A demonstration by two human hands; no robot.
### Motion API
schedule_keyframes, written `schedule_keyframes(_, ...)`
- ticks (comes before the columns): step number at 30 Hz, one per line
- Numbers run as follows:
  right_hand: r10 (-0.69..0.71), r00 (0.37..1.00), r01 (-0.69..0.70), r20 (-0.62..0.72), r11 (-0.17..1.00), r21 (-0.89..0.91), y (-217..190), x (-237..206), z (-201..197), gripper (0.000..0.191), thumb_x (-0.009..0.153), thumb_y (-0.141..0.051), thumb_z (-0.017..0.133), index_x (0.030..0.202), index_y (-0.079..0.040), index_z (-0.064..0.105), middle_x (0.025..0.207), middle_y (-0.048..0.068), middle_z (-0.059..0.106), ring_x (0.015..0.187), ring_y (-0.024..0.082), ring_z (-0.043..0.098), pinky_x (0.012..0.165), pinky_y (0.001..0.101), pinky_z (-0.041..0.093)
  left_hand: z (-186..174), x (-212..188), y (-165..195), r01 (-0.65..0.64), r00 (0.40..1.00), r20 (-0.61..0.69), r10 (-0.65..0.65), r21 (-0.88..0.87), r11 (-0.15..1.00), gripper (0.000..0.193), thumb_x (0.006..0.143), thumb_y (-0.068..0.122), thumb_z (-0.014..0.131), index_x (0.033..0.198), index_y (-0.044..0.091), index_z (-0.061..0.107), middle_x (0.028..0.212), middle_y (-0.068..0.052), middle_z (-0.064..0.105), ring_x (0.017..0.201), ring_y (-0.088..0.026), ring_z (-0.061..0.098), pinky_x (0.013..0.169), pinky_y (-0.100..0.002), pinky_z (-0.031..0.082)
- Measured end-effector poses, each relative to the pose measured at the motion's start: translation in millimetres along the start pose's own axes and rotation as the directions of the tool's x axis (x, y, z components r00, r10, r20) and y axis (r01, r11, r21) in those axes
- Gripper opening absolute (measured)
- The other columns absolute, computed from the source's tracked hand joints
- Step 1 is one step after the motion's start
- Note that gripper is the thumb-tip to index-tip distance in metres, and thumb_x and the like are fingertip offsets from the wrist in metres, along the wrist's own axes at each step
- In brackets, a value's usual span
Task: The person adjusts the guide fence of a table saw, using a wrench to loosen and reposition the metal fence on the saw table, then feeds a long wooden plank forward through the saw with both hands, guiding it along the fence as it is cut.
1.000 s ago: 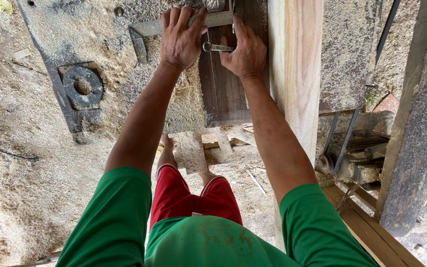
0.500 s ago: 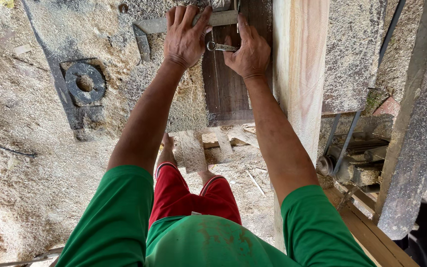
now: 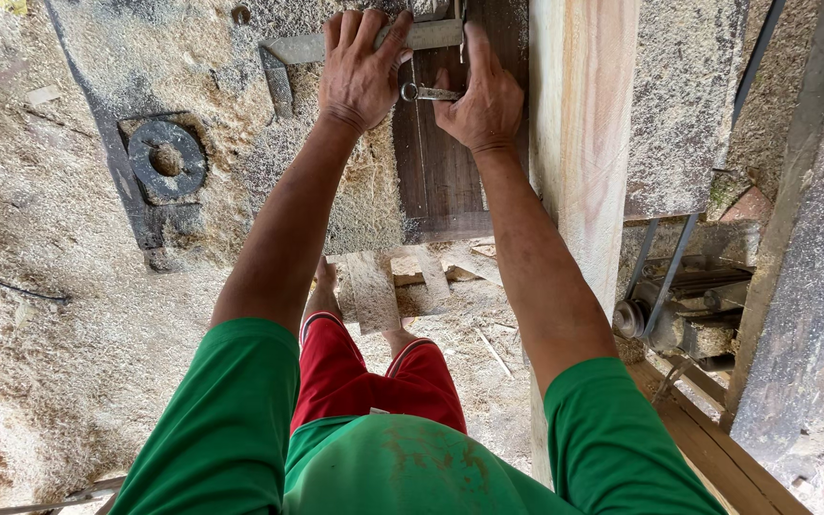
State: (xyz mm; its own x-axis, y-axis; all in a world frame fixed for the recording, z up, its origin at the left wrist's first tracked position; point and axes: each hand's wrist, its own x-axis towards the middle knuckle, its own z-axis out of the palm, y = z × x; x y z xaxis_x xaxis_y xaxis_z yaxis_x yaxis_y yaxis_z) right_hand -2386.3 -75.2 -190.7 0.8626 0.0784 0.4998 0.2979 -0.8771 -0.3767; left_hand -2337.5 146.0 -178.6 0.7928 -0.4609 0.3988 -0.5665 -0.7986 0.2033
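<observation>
Left hand: my left hand point(image 3: 362, 67) lies palm down, fingers spread and curled over a flat grey metal bar point(image 3: 355, 43), pressing it against the sawdust-covered table point(image 3: 240, 172). Closed loosely on the bar, not a full fist.
Right hand: my right hand point(image 3: 481, 95) rests on the dark wooden board point(image 3: 441, 162), thumb and fingers pinched on a small metal key-like tool point(image 3: 426, 92) with a ring at its left end. Gripping it.
Metal bar: runs left to right near the top edge of the view, its right end crossing onto the dark board; a short metal piece point(image 3: 277, 81) hangs off it at a right angle on the left side.
Dark board: lies lengthwise away from me, between the sawdust table and the pale timber beam point(image 3: 579, 143); touching the beam, as far as I can tell.
Small tool: sits between my two hands, just beside the left thumb; what its tip meets is hidden under my right fingers.
Table: thick sawdust all over; a round black metal ring plate point(image 3: 166, 159) set in it, well left of the hands.
Below: my bare feet on wood offcuts point(image 3: 374, 286) and sawdust; red shorts, green sleeves.
Right side: machine frame with a pulley point(image 3: 629, 319) and dark steel rails beneath the beam.
</observation>
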Motion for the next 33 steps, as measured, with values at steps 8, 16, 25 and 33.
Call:
schedule_keyframes(8,-0.008,0.991,0.028,0.131,0.988,-0.149,-9.5,5.2,-5.4,0.072,0.1,-0.034,0.069,0.162,-0.021,0.035,0.094,0.008,0.07,0.064,0.021,0.067,0.057,0.0358,0.058,-5.3,1.1,1.3,-0.011,1.0,-0.02,0.011,-0.01,1.0,0.049,0.102,0.027,0.072,0.148,0.016,0.059,0.115,-0.008,0.054,0.112,-0.027,0.05,0.106,-0.047,0.038)
schedule_keyframes(16,-0.021,0.992,0.042,0.127,0.987,-0.158,-8.3,4.2,-2.7,0.072,0.102,-0.037,0.067,0.163,-0.022,0.032,0.094,0.008,0.069,0.064,0.02,0.065,0.057,0.0356,0.057,-1.1,0.4,-1.4,0.004,1.0,0.026,-0.004,-0.012,1.0,0.051,0.102,0.027,0.071,0.15,0.016,0.059,0.114,-0.007,0.053,0.109,-0.026,0.049,0.104,-0.046,0.038)
schedule_keyframes(25,-0.016,0.988,0.039,0.153,0.988,-0.148,-6.5,4.8,-2.0,0.073,0.102,-0.038,0.067,0.164,-0.021,0.032,0.094,0.008,0.069,0.064,0.019,0.065,0.059,0.0353,0.058,1.2,-1.0,-2.3,0.003,1.0,0.018,-0.002,-0.013,1.0,0.049,0.104,0.026,0.069,0.151,0.017,0.058,0.115,-0.007,0.053,0.11,-0.026,0.049,0.104,-0.046,0.038)
schedule_keyframes(33,-0.015,0.988,0.039,0.154,0.987,-0.154,-7.8,6.5,-3.2,0.077,0.101,-0.045,0.071,0.163,-0.02,0.033,0.093,0.007,0.07,0.064,0.021,0.066,0.057,0.0359,0.057,-1.8,0.7,-2.2,-0.006,0.999,0.037,0.005,0.006,1.0,0.051,0.103,0.026,0.069,0.152,0.016,0.057,0.114,-0.008,0.054,0.11,-0.027,0.05,0.102,-0.046,0.039)
